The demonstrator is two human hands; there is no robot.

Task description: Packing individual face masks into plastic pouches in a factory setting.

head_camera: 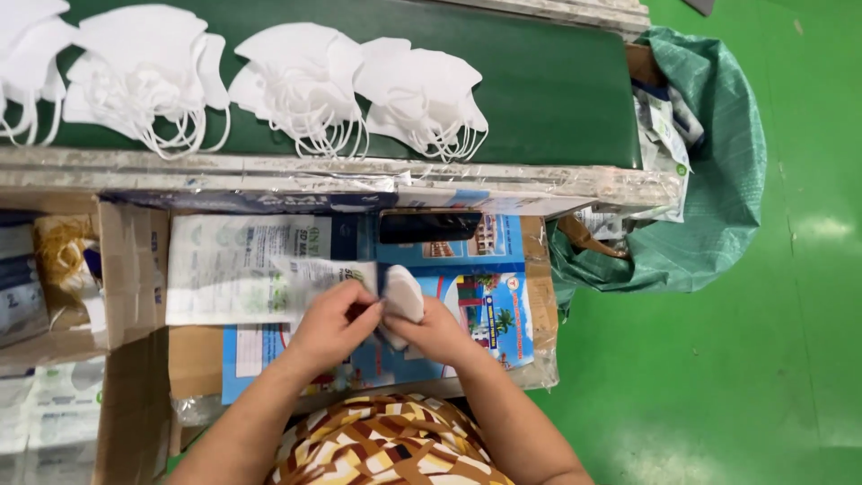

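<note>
Head view: both hands meet over the printed work surface (485, 310). The right hand (440, 332) grips a white mask (401, 294); the left hand (334, 325) pinches a flat printed pouch (314, 274) at its mouth, touching the mask. The mask looks not yet inside — several bunches of masks (305, 81) lie unpacked on the green belt (557, 90).

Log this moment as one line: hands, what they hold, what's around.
left hand: on packet | right hand: holds mask | belt: mask stacks | right: green bag
</note>
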